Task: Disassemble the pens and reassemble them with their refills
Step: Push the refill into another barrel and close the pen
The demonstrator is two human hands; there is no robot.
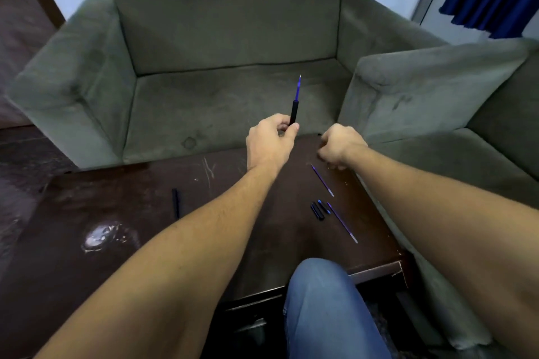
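Note:
My left hand (pixel 269 143) holds a black pen barrel (pixel 294 112) upright above the far table edge, with a blue refill (pixel 298 87) sticking out of its top. My right hand (pixel 339 146) is curled near the table's far right corner, fingers down on the surface; whether it holds anything is hidden. Two loose blue refills lie on the table: one (pixel 322 181) just below my right hand, another (pixel 341 222) nearer me. Small black-and-blue pen parts (pixel 320 209) sit between them. A black pen piece (pixel 175 202) lies alone to the left.
The dark wooden table (pixel 116 213) is scratched and has a glare spot at the left. A grey-green sofa (pixel 227 46) stands behind it and a second one at the right. My knee in blue jeans (pixel 323 300) is at the near edge.

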